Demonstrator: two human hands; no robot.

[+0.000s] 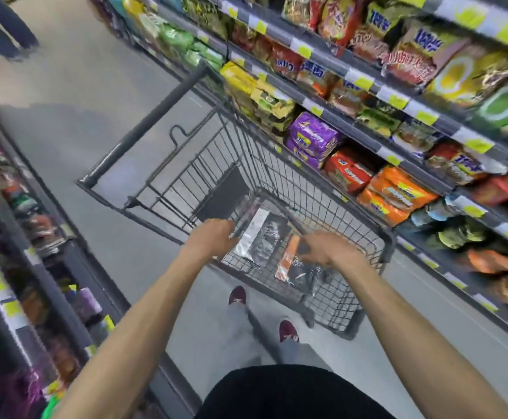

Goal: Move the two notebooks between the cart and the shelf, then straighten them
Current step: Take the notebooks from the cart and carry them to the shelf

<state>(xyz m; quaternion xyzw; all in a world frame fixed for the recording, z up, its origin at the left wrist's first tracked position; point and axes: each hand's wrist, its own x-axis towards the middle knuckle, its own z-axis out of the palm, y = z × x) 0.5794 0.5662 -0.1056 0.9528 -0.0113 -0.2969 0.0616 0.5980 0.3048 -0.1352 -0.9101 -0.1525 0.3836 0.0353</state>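
Note:
Two shrink-wrapped notebooks lie in the grey wire cart [276,164]. The left notebook [261,234] is black with a white strip. The right notebook [296,267] is black with an orange strip. My left hand [213,234] is curled over the near left edge of the left notebook. My right hand [322,246] rests on top of the right notebook with fingers closed on its upper end. The frame is blurred, so the exact grip on each notebook is hard to judge.
A shelf [397,95] packed with snack and noodle packets runs along the right of the cart. Another stocked shelf [20,237] lines the left. The grey aisle floor [95,101] stretches ahead, where another person's legs [2,28] stand. My red shoes [237,294] are below the cart.

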